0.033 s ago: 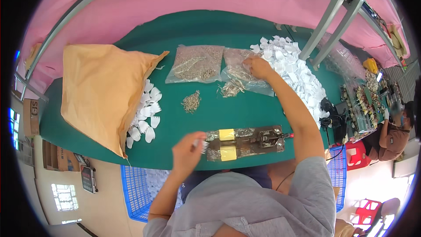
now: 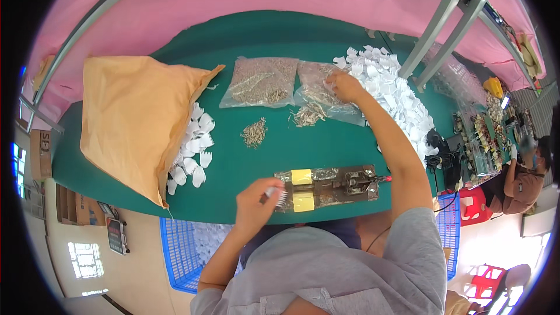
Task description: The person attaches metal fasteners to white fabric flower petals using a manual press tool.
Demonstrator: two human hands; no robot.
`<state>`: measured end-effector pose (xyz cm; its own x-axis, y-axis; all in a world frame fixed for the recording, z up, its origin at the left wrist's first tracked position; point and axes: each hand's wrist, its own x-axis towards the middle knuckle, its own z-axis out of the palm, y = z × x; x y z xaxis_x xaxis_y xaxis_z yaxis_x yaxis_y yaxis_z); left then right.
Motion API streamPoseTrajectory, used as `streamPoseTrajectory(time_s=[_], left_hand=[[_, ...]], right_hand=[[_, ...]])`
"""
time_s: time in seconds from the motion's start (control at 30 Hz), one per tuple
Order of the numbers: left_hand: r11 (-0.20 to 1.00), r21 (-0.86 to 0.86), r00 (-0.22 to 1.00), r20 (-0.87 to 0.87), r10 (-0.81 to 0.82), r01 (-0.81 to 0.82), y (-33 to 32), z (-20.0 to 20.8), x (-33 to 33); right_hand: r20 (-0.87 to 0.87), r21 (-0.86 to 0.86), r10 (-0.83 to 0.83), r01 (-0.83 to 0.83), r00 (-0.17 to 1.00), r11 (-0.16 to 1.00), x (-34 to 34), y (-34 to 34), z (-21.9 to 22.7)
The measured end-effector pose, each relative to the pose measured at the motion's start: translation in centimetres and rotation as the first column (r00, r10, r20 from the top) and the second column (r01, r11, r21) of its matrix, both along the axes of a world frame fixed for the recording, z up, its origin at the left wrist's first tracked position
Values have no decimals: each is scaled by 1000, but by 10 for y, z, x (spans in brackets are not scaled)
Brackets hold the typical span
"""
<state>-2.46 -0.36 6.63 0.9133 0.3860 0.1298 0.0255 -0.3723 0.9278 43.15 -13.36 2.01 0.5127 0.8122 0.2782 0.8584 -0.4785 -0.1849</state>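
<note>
My left hand [image 2: 255, 203] is closed around a small white toothed piece [image 2: 281, 197], its comb-like teeth pointing out beside the left end of a dark metal fixture [image 2: 329, 189] with yellow pads. At the back, my right hand [image 2: 346, 87] reaches over a clear plastic bag [image 2: 315, 76] of small metal parts, at the left edge of a heap of white toothed pieces [image 2: 392, 90]. Its fingers are bent down onto the bag; whatever they pinch is hidden. In front of the bag lies a loose pile of thin metal parts [image 2: 309, 115].
A fuller bag of small parts [image 2: 262, 79] and a small parts pile [image 2: 254, 133] lie left of centre. A large brown paper sack [image 2: 137, 119] spills white pieces [image 2: 192, 149]. Grey metal posts [image 2: 434, 29] rise at right. Blue crates [image 2: 178, 256] flank me. Another person [image 2: 521, 184] sits far right.
My left hand has shifted slightly right and toward the fixture with the white toothed piece. My right hand stays at the bag, its fingers moved only a little.
</note>
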Motion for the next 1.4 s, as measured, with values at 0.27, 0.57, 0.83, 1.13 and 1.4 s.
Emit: streamPoseTrajectory(time_s=[0.27, 0.57, 0.83, 1.13, 1.4], left_hand=[[886, 336, 940, 9, -342, 319, -9, 2, 4], [451, 796, 905, -275, -324, 403, -35, -7, 31], [521, 821, 966, -135, -221, 234, -45, -9, 31], [753, 658, 995, 76, -64, -1, -29, -24, 31], [929, 341, 990, -40, -138, 144, -13, -31, 33]], right_hand=[[-334, 251, 186, -103, 924, 962, -142, -15, 55], [-401, 274, 312, -212, 861, 938, -252, -39, 25], [-377, 278, 348, -253, 858, 927, -264, -44, 43], [-743, 257, 266, -105, 614, 961, -264, -48, 35], [-696, 396, 275, 35, 663, 918, -280, -57, 30]])
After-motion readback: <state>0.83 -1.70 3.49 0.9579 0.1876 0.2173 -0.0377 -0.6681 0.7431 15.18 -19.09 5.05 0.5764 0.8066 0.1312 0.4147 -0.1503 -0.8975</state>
